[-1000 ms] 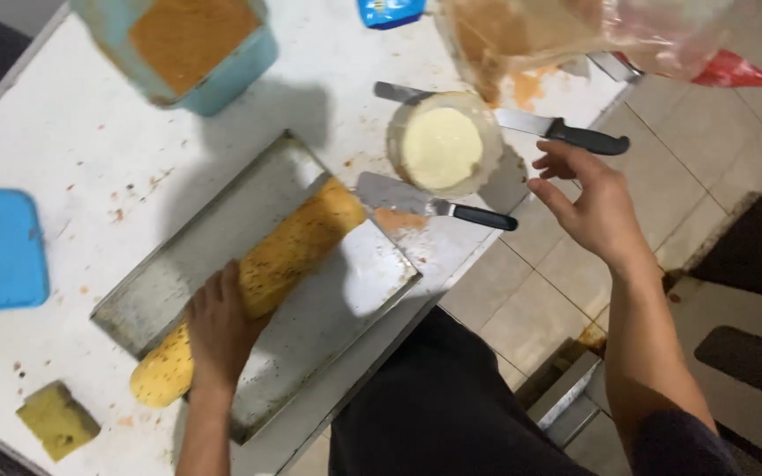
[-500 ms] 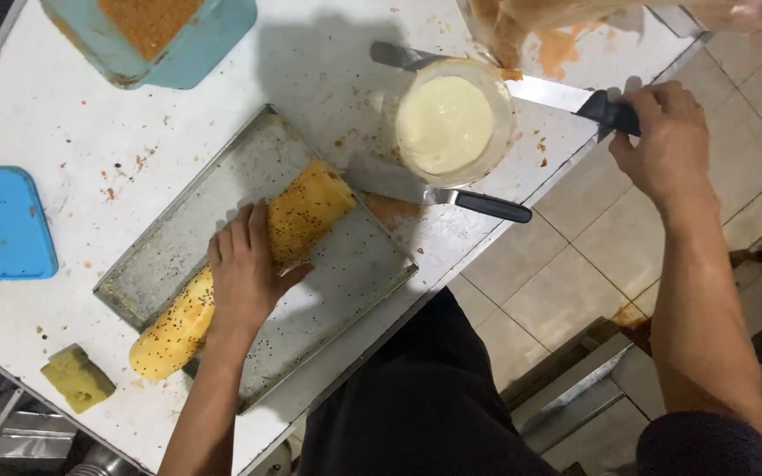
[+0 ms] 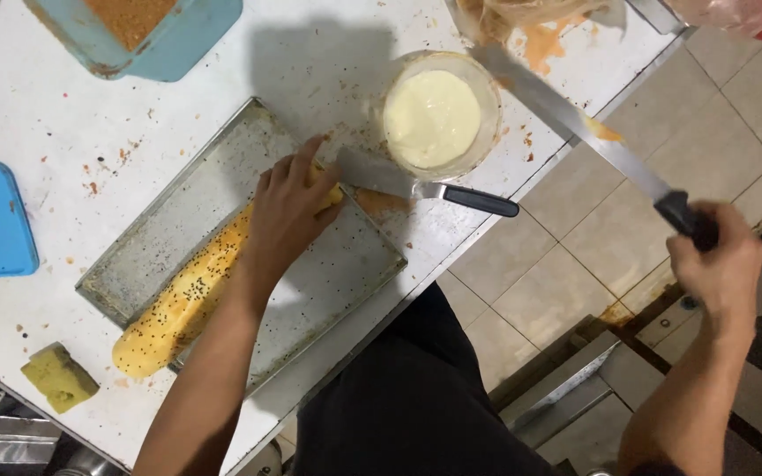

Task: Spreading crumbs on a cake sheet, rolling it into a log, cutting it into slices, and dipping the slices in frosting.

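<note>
Pressing roll [image 3: 178, 308] w/ left hand [image 3: 288, 211], right hand [image 3: 716, 264] gripping knife [image 3: 575, 123].

The left hand [image 3: 288, 207] lies palm down, fingers spread forward (forearm stretched out); the right hand [image 3: 716, 260] is clenched in a fist, arm extended sideways.

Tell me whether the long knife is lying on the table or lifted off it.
Lifted. The right hand grips the long knife by its dark handle, blade slanting over the table edge.
</note>
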